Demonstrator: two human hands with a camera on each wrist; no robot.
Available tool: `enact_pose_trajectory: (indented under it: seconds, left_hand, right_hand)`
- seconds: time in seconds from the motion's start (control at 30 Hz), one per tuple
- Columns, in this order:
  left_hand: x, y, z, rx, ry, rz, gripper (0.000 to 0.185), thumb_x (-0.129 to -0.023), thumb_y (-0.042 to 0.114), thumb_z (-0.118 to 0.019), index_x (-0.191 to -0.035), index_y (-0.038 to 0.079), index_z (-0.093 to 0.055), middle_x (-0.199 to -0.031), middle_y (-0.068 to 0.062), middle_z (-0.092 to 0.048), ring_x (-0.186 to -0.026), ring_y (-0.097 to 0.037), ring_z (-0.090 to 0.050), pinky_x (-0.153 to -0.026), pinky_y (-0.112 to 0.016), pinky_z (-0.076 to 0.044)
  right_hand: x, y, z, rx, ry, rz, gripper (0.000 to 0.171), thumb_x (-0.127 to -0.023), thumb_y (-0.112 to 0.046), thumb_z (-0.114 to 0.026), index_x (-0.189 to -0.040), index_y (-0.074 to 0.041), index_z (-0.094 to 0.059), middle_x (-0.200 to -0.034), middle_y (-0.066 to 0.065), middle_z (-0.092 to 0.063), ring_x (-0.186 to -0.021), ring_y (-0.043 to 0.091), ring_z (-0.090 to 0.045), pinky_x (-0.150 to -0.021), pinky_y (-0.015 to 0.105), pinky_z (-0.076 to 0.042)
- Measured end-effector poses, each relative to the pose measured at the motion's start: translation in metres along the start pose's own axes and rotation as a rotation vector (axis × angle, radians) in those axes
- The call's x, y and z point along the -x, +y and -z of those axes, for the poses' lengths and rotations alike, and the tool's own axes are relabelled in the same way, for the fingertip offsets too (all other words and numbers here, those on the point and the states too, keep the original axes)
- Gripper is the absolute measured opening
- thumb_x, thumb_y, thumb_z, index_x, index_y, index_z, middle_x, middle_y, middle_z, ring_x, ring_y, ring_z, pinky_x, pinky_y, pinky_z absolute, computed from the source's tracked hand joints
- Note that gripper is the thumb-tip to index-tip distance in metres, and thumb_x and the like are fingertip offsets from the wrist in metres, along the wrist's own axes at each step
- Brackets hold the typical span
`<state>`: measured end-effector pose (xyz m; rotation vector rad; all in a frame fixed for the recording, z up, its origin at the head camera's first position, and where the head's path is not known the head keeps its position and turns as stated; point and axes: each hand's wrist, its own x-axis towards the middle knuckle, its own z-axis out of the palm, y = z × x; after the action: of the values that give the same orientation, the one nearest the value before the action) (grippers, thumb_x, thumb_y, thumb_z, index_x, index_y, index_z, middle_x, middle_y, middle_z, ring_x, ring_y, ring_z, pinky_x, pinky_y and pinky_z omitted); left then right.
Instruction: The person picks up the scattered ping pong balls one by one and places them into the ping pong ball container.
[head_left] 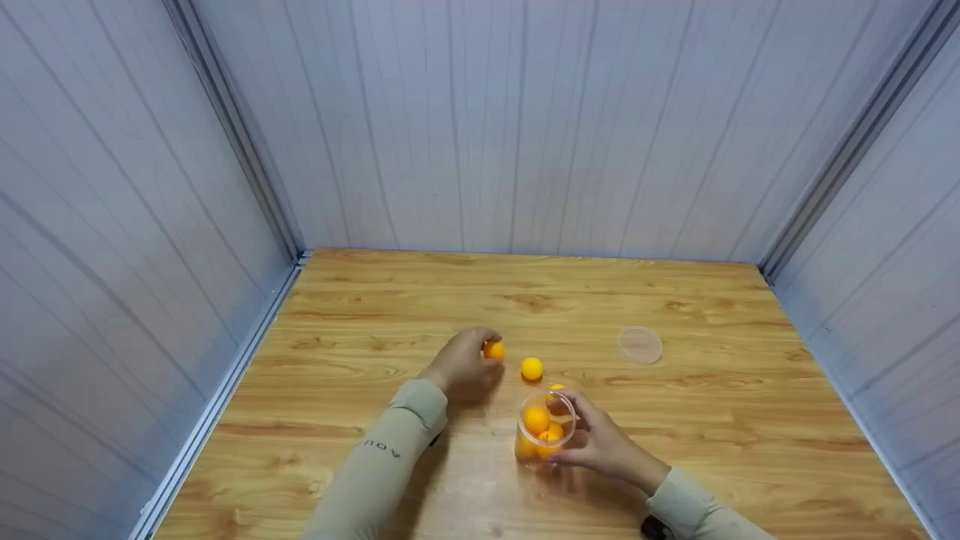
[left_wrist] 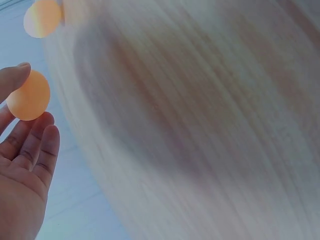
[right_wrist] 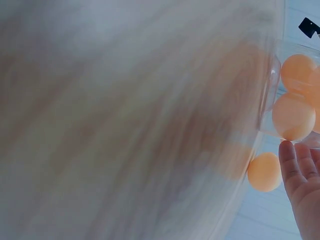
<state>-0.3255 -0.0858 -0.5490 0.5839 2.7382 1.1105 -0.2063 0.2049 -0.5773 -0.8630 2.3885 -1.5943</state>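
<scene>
Between thumb and fingers, my left hand (head_left: 466, 358) pinches an orange ball (head_left: 493, 350), ping-pong sized; the left wrist view shows this ball (left_wrist: 29, 95) at the thumb tip. My right hand (head_left: 596, 442) grips the side of a clear round jar (head_left: 529, 459) that stands uncovered on the table. Several orange balls (head_left: 536, 420) lie inside it, seen through its wall in the right wrist view. One loose ball (head_left: 532, 368) sits on the table between the left hand and the jar. Another loose ball (right_wrist: 264, 171) rests just behind the jar, partly hidden in the head view by the rim and right fingers.
A clear round lid (head_left: 640, 345) lies flat on the wooden table (head_left: 360, 315), behind and right of the jar. Pale panel walls (head_left: 480, 135) enclose the table at the back and both sides.
</scene>
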Motion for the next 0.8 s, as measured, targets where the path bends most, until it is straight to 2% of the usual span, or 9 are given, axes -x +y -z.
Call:
enact_pose_trajectory:
  seconds: [0.2,0.47,0.8]
  left_hand:
    - [0.005,0.006,0.003,0.003,-0.014,0.001,0.043,-0.102,0.010,-0.073,-0.143,-0.001,-0.066,-0.143,-0.017,-0.068,-0.131,-0.030,-0.064,-0.118,-0.050,-0.050]
    - [0.011,0.007,0.007,0.002,-0.011,-0.008,0.043,-0.102,0.011,-0.074,-0.142,-0.001,-0.066,-0.140,-0.015,-0.070,-0.126,-0.028,-0.065,-0.116,-0.050,-0.052]
    - [0.018,0.006,0.011,0.002,-0.001,-0.032,0.042,-0.103,0.013,-0.074,-0.141,-0.002,-0.067,-0.136,-0.015,-0.070,-0.121,-0.029,-0.065,-0.113,-0.051,-0.053]
  right_hand:
    - [0.001,0.002,0.000,0.018,0.003,0.035,0.082,-0.087,-0.013,-0.093,-0.153,-0.004,-0.046,-0.143,0.024,-0.063,-0.135,0.044,-0.059,-0.107,0.051,-0.057]
    - [0.001,0.000,0.000,0.007,0.001,0.001,0.084,-0.085,-0.018,-0.094,-0.154,-0.008,-0.047,-0.144,0.020,-0.064,-0.136,0.044,-0.058,-0.108,0.049,-0.055]
    - [0.000,0.001,0.000,-0.001,0.007,0.020,0.084,-0.085,-0.018,-0.094,-0.154,-0.008,-0.047,-0.144,0.020,-0.064,-0.135,0.039,-0.060,-0.107,0.044,-0.056]
